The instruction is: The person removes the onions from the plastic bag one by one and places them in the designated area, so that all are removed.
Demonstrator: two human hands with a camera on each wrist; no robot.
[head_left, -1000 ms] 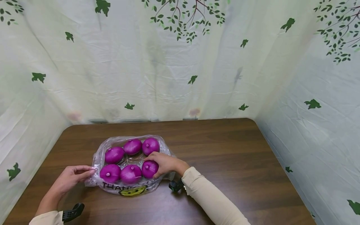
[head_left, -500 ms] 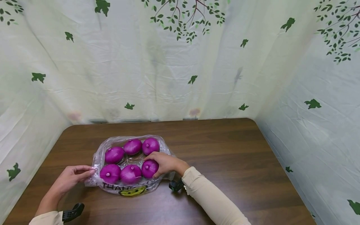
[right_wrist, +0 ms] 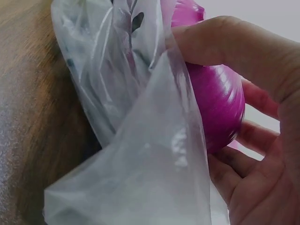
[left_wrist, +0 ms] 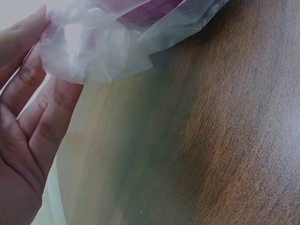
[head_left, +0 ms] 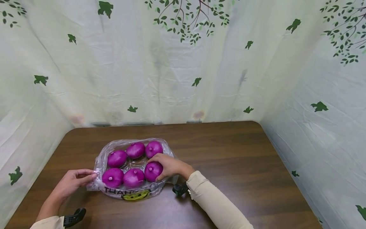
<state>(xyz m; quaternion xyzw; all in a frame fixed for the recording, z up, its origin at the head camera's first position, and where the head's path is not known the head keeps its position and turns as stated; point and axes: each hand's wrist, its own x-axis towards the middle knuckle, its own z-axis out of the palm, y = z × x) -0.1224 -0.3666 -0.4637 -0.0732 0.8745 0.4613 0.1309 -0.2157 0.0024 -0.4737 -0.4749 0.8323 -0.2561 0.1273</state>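
A clear plastic bag (head_left: 100, 165) with dark lettering and a yellow print lies spread on the table, its sides rolled out around several purple onions. The onions stand in two rows, with bare plastic between them. My left hand (head_left: 70, 183) pinches the bag's left edge between thumb and fingers; in the left wrist view the crumpled plastic (left_wrist: 103, 61) hangs from the fingertips. My right hand (head_left: 171, 167) grips the front right onion (head_left: 152, 172), thumb on its near side and fingers behind. The right wrist view shows this onion (right_wrist: 218, 103) partly behind a bag flap (right_wrist: 159, 140).
The brown wooden table (head_left: 228, 165) extends to the right of the bag and behind it. Pale curtains (head_left: 171, 63) with leaf prints enclose the table at the back and both sides.
Both hands keep their hold on the bag edge and the onion. Only a very slight shift of the whole head view shows.
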